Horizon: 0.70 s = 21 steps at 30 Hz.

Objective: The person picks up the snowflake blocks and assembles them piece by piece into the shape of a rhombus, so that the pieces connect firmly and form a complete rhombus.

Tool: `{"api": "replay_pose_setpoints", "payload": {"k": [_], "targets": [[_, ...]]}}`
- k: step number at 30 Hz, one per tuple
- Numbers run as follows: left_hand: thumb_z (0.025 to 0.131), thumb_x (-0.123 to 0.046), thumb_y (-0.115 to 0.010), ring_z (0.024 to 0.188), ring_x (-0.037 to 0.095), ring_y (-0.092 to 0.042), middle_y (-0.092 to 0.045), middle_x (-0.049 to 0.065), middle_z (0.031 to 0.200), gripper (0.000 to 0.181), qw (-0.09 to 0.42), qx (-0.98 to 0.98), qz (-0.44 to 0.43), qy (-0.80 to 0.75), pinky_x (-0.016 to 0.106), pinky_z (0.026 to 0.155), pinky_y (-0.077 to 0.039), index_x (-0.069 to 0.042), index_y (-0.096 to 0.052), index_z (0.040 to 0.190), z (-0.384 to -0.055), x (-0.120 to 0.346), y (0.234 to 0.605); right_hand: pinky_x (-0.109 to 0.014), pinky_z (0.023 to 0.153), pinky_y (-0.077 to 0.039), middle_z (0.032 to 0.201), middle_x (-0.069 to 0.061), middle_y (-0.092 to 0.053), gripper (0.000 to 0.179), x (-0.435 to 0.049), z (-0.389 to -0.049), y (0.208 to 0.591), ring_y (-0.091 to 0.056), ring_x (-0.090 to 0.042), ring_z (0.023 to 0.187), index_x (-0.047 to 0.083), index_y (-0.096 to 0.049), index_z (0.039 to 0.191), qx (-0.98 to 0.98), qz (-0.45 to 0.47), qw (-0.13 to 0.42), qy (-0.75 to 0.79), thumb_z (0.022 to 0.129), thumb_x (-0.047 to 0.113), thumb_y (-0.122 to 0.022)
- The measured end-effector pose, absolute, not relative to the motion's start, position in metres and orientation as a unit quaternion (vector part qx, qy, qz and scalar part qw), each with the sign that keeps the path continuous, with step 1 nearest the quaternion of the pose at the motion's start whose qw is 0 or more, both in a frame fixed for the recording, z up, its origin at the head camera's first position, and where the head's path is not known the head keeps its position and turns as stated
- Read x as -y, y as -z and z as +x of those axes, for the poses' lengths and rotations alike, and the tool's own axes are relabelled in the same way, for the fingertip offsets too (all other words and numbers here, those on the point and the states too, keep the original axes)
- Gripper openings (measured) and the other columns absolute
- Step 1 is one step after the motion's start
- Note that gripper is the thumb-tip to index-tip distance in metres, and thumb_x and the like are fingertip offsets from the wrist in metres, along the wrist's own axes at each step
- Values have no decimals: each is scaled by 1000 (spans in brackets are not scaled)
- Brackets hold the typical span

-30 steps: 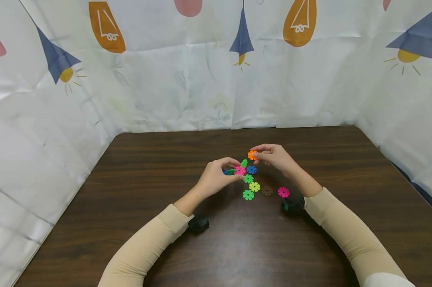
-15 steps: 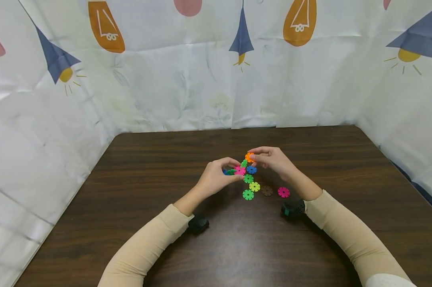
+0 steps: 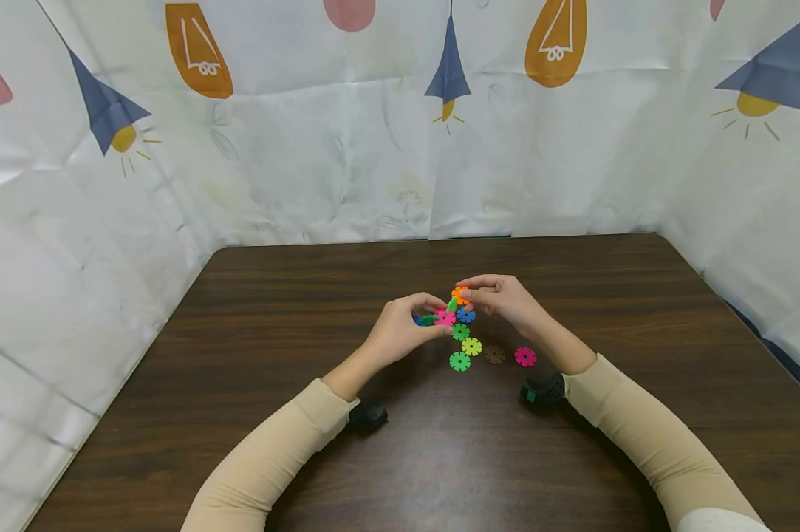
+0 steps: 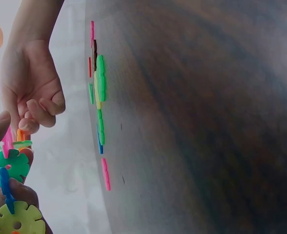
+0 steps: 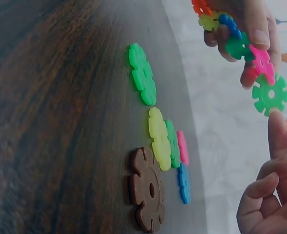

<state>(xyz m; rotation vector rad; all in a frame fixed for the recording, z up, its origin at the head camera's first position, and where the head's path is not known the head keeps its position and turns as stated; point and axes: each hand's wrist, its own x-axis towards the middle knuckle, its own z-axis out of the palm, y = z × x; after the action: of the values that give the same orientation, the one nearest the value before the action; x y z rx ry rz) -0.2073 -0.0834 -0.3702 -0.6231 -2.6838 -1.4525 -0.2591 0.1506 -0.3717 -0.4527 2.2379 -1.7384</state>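
My left hand (image 3: 400,329) grips a chain of slotted plastic discs between thumb and fingers. In the right wrist view the chain runs from an orange-red disc (image 5: 200,7) through yellow, blue, green and pink (image 5: 263,63) to a light green disc (image 5: 270,93) at its end. My right hand (image 3: 506,301) pinches a loose-edged orange disc (image 3: 461,295) right at that light green disc. Whether their slots interlock cannot be made out. In the left wrist view the orange disc (image 4: 20,134) is mostly covered by fingers.
Below the hands, several loose discs lie flat on the dark wooden table (image 3: 293,295): blue (image 3: 466,315), green (image 3: 461,332), yellow (image 3: 471,346), another green (image 3: 459,361), brown (image 3: 495,355) and pink (image 3: 525,357). Black devices (image 3: 368,416) sit at both wrists. A printed white curtain (image 3: 306,170) surrounds the table.
My right hand has moved left and slightly down, bringing the orange disc against the light green end of the chain. My left hand has stayed almost still, gripping the chain.
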Motion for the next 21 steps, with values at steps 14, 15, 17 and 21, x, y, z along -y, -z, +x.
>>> {"api": "replay_pose_setpoints", "payload": {"k": [14,15,17,21], "targets": [[88,-22,-83,68,11,-60,-77,5,108,43,-12,851,-218,477,24,60,-45,-10,-73,129,-209,84,368,-35,68,-39,82,0,-74,35,-144,-250,374,-47,-25,70,-3,-68,128,-765,-132,99,622,103,22,-65],[88,-22,-84,61,11,-54,-77,5,103,44,-14,851,-220,476,24,55,-40,-9,-73,129,-209,84,368,-34,67,-39,82,-1,-74,35,-144,-249,374,-48,-25,70,-3,-68,129,-762,-130,98,627,103,21,-65],[87,-22,-84,54,11,-44,-78,6,99,45,-15,852,-224,472,24,52,-33,-9,-72,129,-209,84,368,-34,67,-39,83,-2,-75,35,-143,-247,373,-49,-25,71,-4,-68,129,-756,-125,96,635,103,19,-65],[87,-20,-83,59,9,-52,-77,10,106,45,-15,853,-232,467,23,53,-35,-7,-72,129,-209,83,368,-33,67,-42,87,-5,-74,35,-142,-243,372,-51,-27,73,-6,-67,129,-746,-116,98,648,103,17,-65]]}}
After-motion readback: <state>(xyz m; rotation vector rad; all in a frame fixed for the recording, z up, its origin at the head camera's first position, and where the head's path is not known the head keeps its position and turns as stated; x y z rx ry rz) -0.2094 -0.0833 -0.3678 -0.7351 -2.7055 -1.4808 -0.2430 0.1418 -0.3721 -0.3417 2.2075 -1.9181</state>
